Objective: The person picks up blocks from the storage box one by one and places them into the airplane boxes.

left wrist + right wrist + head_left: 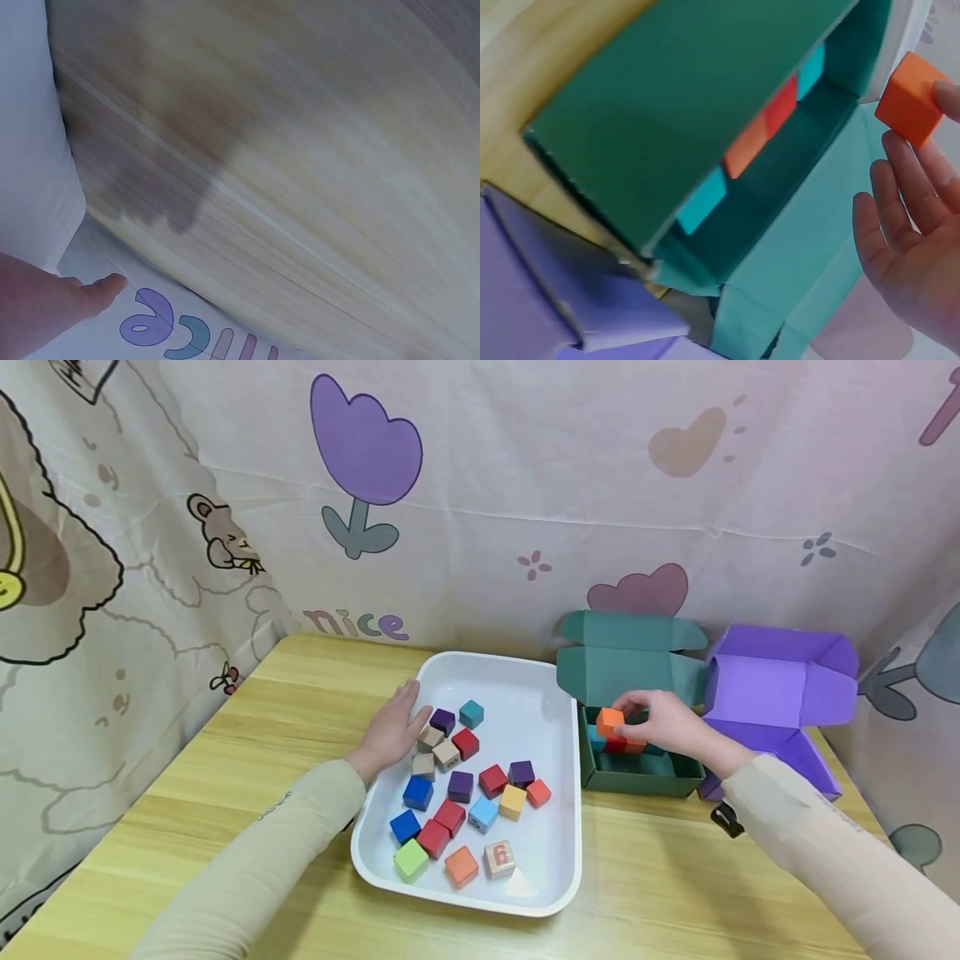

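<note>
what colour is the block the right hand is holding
Orange; the block shows best in the right wrist view.

On the patterned cloth (480, 560), between nine and ten o'clock from the head view's centre, stands the word "nice" (356, 624) in lowercase, its "e" purple; the left wrist view catches it upside down toward half past six, partly cut off; at five o'clock in the white tray (525, 693), a pale wooden cube (499, 859) bears a reddish "6"; marks on a second wooden cube (447, 755), toward eleven, and a light blue cube (483, 814), toward five, are too small to read.
</note>
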Demonstrator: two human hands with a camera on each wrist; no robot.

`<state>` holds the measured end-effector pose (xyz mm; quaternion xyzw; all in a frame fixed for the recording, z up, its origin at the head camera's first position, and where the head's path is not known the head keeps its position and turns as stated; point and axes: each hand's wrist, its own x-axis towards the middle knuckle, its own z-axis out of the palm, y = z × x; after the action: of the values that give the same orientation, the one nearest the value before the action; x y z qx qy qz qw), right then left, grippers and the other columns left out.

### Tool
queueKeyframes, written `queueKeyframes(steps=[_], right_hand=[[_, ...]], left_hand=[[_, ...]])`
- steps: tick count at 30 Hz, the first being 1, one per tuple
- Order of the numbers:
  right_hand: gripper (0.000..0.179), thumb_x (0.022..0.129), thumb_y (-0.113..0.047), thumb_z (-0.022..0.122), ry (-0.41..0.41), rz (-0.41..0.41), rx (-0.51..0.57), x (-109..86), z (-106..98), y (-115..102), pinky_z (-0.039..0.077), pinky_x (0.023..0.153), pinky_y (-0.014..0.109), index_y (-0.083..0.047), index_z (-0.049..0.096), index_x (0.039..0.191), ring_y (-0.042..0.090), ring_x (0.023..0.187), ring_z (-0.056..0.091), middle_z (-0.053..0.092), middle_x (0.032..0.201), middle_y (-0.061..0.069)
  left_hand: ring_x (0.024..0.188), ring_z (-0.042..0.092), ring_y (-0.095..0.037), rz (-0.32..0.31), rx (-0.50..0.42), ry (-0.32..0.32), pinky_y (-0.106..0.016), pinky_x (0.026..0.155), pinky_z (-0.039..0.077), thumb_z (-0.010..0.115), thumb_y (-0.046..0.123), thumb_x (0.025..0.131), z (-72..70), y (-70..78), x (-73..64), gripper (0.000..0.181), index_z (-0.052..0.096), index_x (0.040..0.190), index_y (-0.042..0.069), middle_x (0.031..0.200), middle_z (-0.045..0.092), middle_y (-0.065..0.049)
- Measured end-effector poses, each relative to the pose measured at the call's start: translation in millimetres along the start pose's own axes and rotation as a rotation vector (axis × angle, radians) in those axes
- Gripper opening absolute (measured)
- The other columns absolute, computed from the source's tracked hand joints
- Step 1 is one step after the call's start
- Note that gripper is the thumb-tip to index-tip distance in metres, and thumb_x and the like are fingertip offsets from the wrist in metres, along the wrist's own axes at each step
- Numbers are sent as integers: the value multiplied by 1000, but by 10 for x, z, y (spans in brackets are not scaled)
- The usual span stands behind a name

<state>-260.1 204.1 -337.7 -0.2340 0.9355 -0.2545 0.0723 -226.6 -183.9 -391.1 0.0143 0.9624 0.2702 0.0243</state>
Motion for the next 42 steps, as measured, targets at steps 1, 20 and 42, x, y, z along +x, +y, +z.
queueKeyframes(steps=[1,20,42], right_hand=[[29,83,-17,68,-4,-1,-5,-6,10,17,51,73,31,-2,64,107,22,86,58,66,96,11],[19,80,-8,67,-79,-28,-20,34,320,141,50,64,23,-1,66,98,13,72,54,66,87,7],[12,75,-14,77,45,-138,-353,51,531,130,51,60,27,-11,71,85,13,71,53,65,77,-2]], left_hand=[[145,7,-34,2,1,1,-49,119,14,33,38,101,-1,-2,0,64,9,150,5,158,8,-14],[146,6,-33,-13,5,-9,-49,118,14,33,39,101,0,-11,3,65,8,151,6,159,7,-13],[146,6,-33,-11,-7,-15,-50,118,14,32,40,101,-3,-10,7,65,8,151,7,159,6,-12]])
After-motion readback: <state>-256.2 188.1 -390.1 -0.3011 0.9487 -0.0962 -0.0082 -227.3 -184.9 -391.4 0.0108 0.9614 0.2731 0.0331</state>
